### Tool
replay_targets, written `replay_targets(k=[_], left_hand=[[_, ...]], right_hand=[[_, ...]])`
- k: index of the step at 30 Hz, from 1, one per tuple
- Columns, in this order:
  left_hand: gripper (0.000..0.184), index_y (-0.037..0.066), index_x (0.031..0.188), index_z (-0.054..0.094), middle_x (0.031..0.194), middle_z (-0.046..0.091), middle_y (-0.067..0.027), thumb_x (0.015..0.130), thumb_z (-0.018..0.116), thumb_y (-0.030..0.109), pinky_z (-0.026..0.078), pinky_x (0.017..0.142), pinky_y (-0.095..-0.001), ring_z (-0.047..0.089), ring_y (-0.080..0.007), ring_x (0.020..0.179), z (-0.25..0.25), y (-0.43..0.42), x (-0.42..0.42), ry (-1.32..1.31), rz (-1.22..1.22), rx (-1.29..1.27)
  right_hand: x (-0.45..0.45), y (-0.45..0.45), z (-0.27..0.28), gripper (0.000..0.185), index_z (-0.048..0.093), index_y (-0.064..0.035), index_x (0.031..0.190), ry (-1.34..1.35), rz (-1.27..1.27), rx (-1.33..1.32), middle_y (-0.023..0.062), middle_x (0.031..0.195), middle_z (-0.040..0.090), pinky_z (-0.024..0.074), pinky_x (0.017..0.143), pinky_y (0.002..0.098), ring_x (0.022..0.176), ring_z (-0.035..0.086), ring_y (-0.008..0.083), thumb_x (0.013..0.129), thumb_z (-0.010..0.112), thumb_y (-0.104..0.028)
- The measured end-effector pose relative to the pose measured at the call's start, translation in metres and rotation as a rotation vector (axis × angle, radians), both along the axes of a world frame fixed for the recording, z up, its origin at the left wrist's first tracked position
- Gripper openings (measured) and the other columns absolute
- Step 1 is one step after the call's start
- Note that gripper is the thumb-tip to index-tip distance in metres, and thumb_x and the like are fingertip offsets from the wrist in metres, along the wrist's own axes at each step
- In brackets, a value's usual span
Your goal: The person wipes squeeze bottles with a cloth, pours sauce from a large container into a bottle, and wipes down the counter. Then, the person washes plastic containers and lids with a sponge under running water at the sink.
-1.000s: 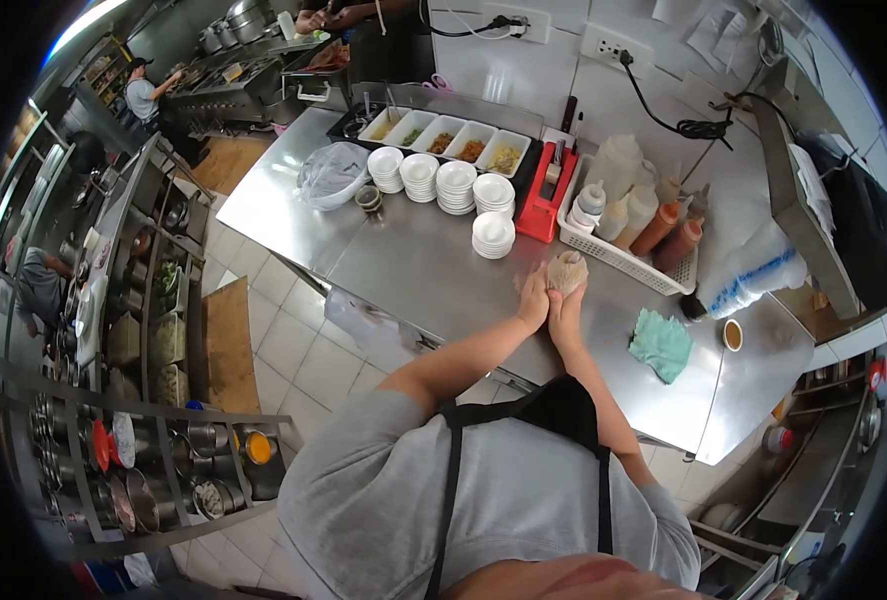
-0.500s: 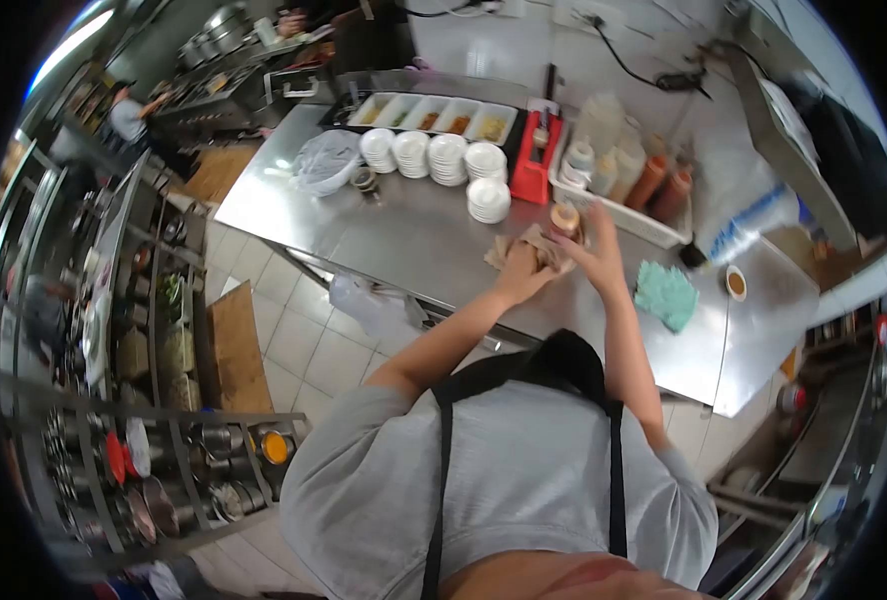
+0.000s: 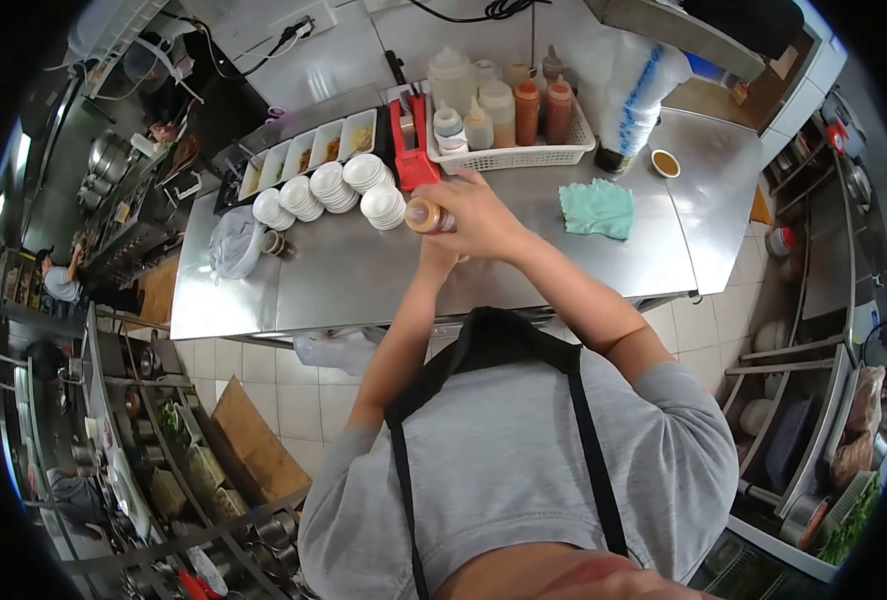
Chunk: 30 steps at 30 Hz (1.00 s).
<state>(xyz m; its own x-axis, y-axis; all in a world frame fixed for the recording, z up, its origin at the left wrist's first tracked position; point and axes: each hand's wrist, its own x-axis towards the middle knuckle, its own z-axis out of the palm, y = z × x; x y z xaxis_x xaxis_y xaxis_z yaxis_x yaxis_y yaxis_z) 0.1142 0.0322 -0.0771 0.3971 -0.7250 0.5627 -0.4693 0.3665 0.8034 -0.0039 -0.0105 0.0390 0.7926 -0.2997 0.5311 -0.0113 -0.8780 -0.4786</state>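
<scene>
My right hand (image 3: 479, 218) is wrapped round a small bottle (image 3: 427, 215) with a yellowish-tan top and a dark reddish side, tilted over the steel counter. Close beneath it is my left hand (image 3: 442, 258), its fingers mostly hidden behind the right hand and the bottle. The brown cloth seen under my left hand earlier is out of sight. Just beyond the bottle stands a short stack of small white dishes (image 3: 383, 207). A red tool with a black handle (image 3: 411, 150) lies behind my hands.
A white basket (image 3: 534, 158) of squeeze bottles stands at the back. On the right are a green cloth (image 3: 598, 210), a sauce bowl (image 3: 666, 163) and plastic-wrapped cups (image 3: 636, 105). Topping trays (image 3: 309, 150), more dish stacks and a plastic-covered bowl (image 3: 235, 243) sit left. A person (image 3: 62, 280) works far left.
My view has turned. My right hand has closed round the bottle and moved over my left hand, near the dish stacks. The brown cloth has gone out of sight.
</scene>
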Motion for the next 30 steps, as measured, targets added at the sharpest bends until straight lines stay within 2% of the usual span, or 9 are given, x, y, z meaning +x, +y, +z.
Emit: replay_targets(k=[8,11,13,16,20,24,26,28,30], left_hand=[[0.04,0.0,0.107,0.057,0.099,0.062,-0.0083,0.072,0.07,0.014,0.046,0.08,-0.0298,0.059,-0.0178,0.093,0.036,0.028,0.025,0.061,-0.076,0.449],[0.042,-0.002,0.105,0.056,0.097,0.062,-0.0108,0.071,0.07,0.019,0.046,0.079,-0.0299,0.06,-0.0188,0.09,0.037,0.048,0.05,-0.148,0.031,0.49],[0.045,-0.003,0.102,0.056,0.094,0.062,-0.014,0.069,0.071,0.023,0.047,0.078,-0.031,0.061,-0.0219,0.087,0.038,0.063,0.05,-0.77,0.472,0.704],[0.051,-0.008,0.104,0.049,0.102,0.057,-0.0243,0.068,0.069,0.021,0.044,0.085,-0.0381,0.055,-0.0371,0.098,0.014,0.051,0.036,-0.087,-0.01,0.825],[0.065,0.001,0.126,0.043,0.131,0.038,-0.0259,0.077,0.055,0.041,0.019,0.104,-0.0477,0.028,-0.0378,0.128,-0.031,0.004,0.001,-0.706,0.123,0.602],[0.064,0.006,0.134,0.036,0.139,0.03,-0.0231,0.086,0.043,0.047,0.011,0.108,-0.0455,0.022,-0.0356,0.132,-0.031,-0.045,-0.037,-0.866,0.078,0.599],[0.062,0.001,0.135,0.032,0.139,0.032,-0.0215,0.089,0.038,0.043,0.011,0.108,-0.0469,0.023,-0.0358,0.132,-0.036,-0.063,-0.06,-0.87,-0.007,0.463],[0.065,-0.002,0.135,0.029,0.138,0.033,-0.0224,0.089,0.039,0.042,0.012,0.107,-0.0472,0.024,-0.0361,0.131,-0.039,-0.07,-0.089,-0.84,-0.058,0.417],[0.067,-0.005,0.135,0.026,0.137,0.033,-0.0233,0.088,0.04,0.042,0.013,0.107,-0.0475,0.026,-0.0365,0.13,-0.039,-0.072,-0.116,-0.813,-0.103,0.367]], right_hand=[[-0.043,-0.072,0.031,0.055,0.054,-0.0061,0.111,-0.316,-0.19,0.296,0.0109,0.097,0.063,0.0462,0.082,0.0342,0.092,0.06,0.0265,0.063,0.076,-0.022],[-0.05,-0.13,0.022,0.058,0.053,-0.002,0.111,-0.404,-0.368,0.167,0.0139,0.097,0.063,0.0475,0.078,0.0343,0.09,0.061,0.0287,0.064,0.077,-0.025],[-0.051,-0.169,-0.005,0.06,0.051,-0.0013,0.113,-0.381,-0.521,0.15,0.0129,0.097,0.063,0.0471,0.079,0.0331,0.09,0.061,0.026,0.065,0.077,-0.026],[-0.052,-0.19,-0.03,0.064,0.049,-0.0007,0.116,-0.332,-0.702,0.127,0.0138,0.095,0.063,0.0472,0.077,0.0344,0.086,0.061,0.0278,0.066,0.077,-0.03],[-0.048,-0.215,-0.075,0.068,0.049,-0.0032,0.117,-0.178,-0.896,0.06,0.0164,0.098,0.061,0.0441,0.08,0.0427,0.093,0.057,0.0344,0.064,0.076,-0.038],[-0.063,-0.208,-0.072,0.064,0.05,-0.0046,0.116,-0.322,-0.991,-0.258,0.0162,0.095,0.06,0.0406,0.079,0.0483,0.092,0.054,0.0361,0.068,0.073,-0.039],[-0.089,-0.191,-0.073,0.055,0.053,-0.0046,0.113,-0.254,-1.033,-0.163,0.0165,0.105,0.058,0.0406,0.081,0.046,0.099,0.053,0.0346,0.071,0.07,-0.035],[-0.127,-0.183,-0.081,0.046,0.058,-0.0052,0.109,0.165,-0.77,0.469,0.0151,0.114,0.055,0.0402,0.086,0.0416,0.107,0.05,0.0327,0.073,0.068,-0.031],[-0.156,-0.162,-0.104,0.039,0.061,-0.007,0.108,0.378,-0.572,0.412,0.0126,0.123,0.051,0.039,0.092,0.0369,0.115,0.046,0.0323,0.073,0.068,-0.022]])
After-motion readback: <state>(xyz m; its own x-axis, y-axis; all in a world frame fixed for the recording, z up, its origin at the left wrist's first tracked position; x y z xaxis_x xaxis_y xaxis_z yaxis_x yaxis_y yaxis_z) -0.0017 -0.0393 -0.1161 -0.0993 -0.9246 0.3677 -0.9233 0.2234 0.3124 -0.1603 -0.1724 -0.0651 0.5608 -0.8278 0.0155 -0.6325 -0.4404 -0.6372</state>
